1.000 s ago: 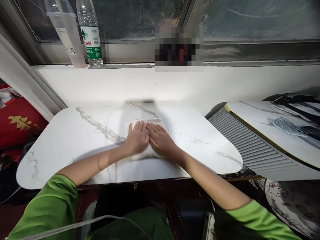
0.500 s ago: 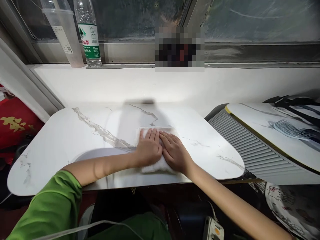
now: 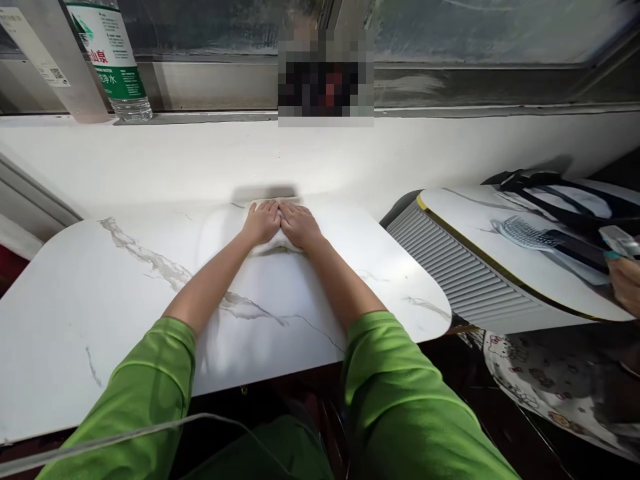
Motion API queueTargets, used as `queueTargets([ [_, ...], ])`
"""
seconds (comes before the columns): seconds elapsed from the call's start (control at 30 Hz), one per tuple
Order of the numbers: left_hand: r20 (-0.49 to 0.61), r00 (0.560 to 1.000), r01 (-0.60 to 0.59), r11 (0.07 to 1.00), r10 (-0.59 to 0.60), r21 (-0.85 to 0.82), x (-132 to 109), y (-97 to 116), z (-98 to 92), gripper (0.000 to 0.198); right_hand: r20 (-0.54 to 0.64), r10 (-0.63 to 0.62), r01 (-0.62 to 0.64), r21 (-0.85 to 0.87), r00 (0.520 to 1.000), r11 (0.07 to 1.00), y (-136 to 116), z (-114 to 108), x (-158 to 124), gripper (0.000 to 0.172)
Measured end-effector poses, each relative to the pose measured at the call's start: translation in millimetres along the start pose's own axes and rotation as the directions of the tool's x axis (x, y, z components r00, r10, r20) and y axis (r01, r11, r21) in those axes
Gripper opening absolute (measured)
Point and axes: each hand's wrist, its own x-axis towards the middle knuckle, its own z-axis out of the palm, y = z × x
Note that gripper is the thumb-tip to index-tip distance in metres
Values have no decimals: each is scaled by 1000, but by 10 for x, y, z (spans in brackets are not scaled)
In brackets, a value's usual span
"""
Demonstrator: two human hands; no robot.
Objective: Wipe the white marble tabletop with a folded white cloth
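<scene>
2 arms, stretched well forward from your body, slanting inward toward each other. Left forearm and right forearm bare; upper arms under green sleeves. Your left hand and right hand lie side by side, palms down, backs up, inner edges meeting at the index fingers. Fingers extended, tips pointing away from you, left little finger slightly apart from its neighbours. Wrists roughly level with each other. Thumbs hard to make out.

“山泉” and “净水” on bottle
</scene>
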Motion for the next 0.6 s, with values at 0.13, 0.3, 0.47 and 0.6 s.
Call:
queueTargets([
  [0.13, 0, 1000, 24, 1000, -24, 7, -149, 99, -8, 55, 7, -59, 59, 5, 998, 998, 67, 11, -102, 57],
  [0.3, 28, 999, 21, 999, -22, 40, -600, 480, 21, 58, -15, -205, 205, 0, 979, 979, 221, -34, -627, 58],
  [0.47, 90, 993, -83, 996, 80, 29, -1056, 1101, 100, 60, -77, -260, 260, -7, 963, 966, 511, -167, -1434, 58],
  [0.6, 99, 987, -128, 992, 126, 15, -1155, 1604, 225, 64, -72, -224, 223, -16, 972, 975, 874, -295, -1946, 56],
])
